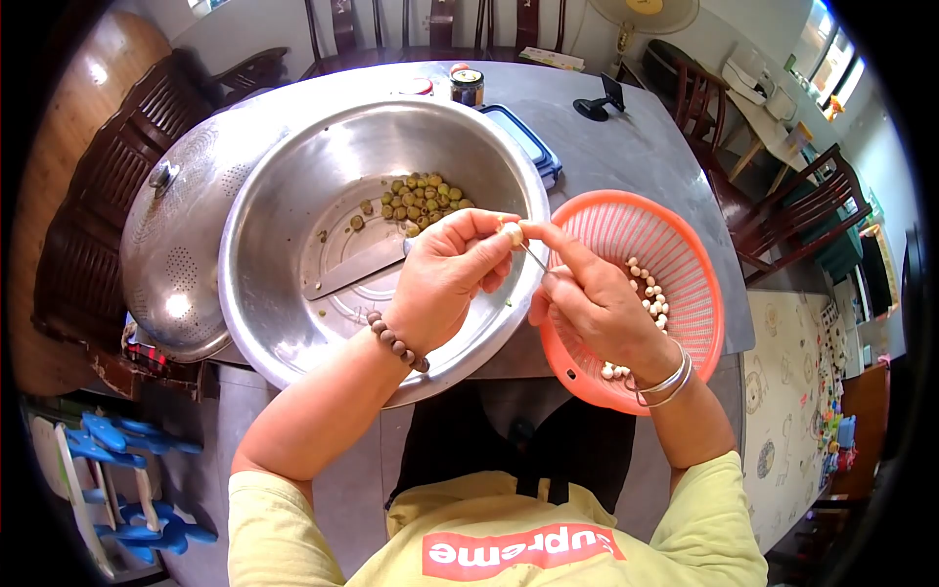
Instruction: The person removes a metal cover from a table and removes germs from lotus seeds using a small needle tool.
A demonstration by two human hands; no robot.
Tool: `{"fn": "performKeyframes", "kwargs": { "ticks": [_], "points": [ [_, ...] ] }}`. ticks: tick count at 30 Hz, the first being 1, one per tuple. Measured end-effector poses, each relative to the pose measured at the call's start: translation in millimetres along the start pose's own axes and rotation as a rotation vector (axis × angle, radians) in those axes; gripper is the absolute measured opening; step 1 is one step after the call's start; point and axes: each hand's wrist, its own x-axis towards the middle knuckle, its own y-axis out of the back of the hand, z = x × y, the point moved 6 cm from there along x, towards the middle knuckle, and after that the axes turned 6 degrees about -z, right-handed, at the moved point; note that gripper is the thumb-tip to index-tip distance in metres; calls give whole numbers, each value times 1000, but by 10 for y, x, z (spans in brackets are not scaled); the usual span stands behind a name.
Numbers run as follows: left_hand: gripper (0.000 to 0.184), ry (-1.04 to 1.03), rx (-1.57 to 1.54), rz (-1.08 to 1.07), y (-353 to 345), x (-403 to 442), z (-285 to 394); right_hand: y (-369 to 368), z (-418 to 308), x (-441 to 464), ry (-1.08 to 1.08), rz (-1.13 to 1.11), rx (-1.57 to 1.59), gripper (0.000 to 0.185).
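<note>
My left hand (455, 259) pinches a small pale seed (513, 233), which looks like a peeled lotus seed, above the right rim of a large steel basin (269, 264). A thin metal pick (534, 258) sits in my right hand (597, 298), its tip close to or touching the seed; my fingers hide the exact contact. Inside the basin lie several greenish-brown round seeds (421, 201) and a flat-bladed knife (354, 271) whose handle is behind my left hand. Beneath my right hand, an orange plastic colander (711, 293) holds several white peeled seeds (653, 292).
A perforated steel lid (196, 230) leans by the basin's left side. On the grey table (626, 152) behind are a dark jar (468, 86), a blue-edged container (523, 137) and a black stand (599, 103). Wooden chairs (797, 210) surround the table.
</note>
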Motion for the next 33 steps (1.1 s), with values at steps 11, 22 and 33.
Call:
{"fn": "performKeyframes", "kwargs": {
  "ticks": [11, 22, 33],
  "points": [
    [17, -3, 57, 46, -37, -10, 3, -6, 35, 61, 75, 102, -87, 32],
    [18, 13, -101, -1, 6, -21, -17, 2, 109, -21, -11, -15, 37, 46],
    [16, 8, 45, 48, -9, -6, -27, -9, 39, 55, 91, 108, -106, 31]
  ]
}}
